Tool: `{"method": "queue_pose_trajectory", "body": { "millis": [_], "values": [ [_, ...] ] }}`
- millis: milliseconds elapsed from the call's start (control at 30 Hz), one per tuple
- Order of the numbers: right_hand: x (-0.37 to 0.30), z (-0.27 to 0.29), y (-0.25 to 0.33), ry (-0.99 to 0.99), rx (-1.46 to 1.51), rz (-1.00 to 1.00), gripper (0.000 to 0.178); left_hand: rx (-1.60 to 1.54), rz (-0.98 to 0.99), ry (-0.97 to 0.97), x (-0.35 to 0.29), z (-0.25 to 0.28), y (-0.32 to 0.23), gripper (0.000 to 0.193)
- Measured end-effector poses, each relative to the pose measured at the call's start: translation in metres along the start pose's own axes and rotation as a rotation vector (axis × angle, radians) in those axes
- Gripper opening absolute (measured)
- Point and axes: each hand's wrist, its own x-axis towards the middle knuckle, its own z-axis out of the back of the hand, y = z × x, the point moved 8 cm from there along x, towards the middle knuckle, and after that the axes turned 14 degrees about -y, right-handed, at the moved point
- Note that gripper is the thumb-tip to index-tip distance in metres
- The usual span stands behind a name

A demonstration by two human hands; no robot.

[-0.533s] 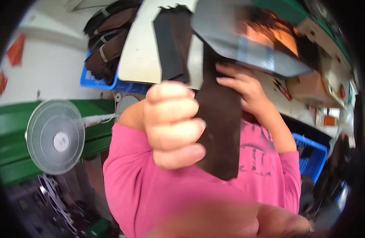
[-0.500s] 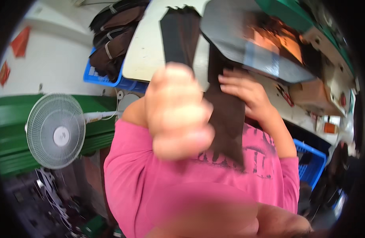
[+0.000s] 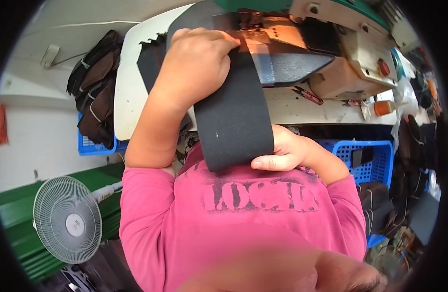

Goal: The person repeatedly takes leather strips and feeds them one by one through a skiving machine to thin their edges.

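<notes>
A broad black fabric strip [image 3: 233,112] runs from the sewing machine's lit needle area [image 3: 255,36] down toward my chest, its lower end bent under. My left hand [image 3: 197,61] lies over the strip's upper left part, fingers curled and fingertips pressed on the cloth just left of the needle area. Lower down, my right hand [image 3: 282,151] holds the strip's right edge. Its thumb points left below the bend, and the other fingers are hidden behind the cloth. Beneath my left forearm lie dark fabric pieces [image 3: 148,63] with jagged ends.
The pale sewing table [image 3: 126,97] carries a dark grey machine plate [image 3: 302,65] and red-handled snips [image 3: 309,96]. Bundled dark cloth [image 3: 100,82] fills a blue crate [image 3: 90,143] at left. Another blue crate [image 3: 379,168] stands at right. A white fan [image 3: 68,219] is at lower left.
My left hand has gone from a raised, blurred fist to the cloth by the needle area. My right hand has moved lower, and the strip now shows its black face. The view has shifted.
</notes>
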Motion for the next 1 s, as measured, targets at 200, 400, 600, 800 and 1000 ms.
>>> {"method": "queue_pose_trajectory", "body": {
  "millis": [200,400,600,800,1000],
  "values": [
    [-0.01,0.009,-0.009,-0.001,0.008,-0.073,0.02,0.072,0.086,0.022,0.006,-0.012,-0.007,0.027],
    [-0.016,0.02,-0.016,-0.134,0.159,-0.226,0.022,0.11,0.113,0.019,0.01,-0.021,-0.004,0.023],
    [-0.016,0.018,-0.02,-0.116,0.156,-0.161,0.022,0.101,0.102,-0.001,0.011,-0.019,-0.004,0.022],
    [-0.017,0.017,-0.02,-0.058,0.12,-0.113,0.022,0.103,0.205,0.086,0.01,-0.026,0.002,0.025],
    [-0.02,0.03,-0.017,-0.259,0.264,-0.197,0.016,0.112,0.238,0.105,0.008,-0.032,0.006,0.033]
  ]
}}
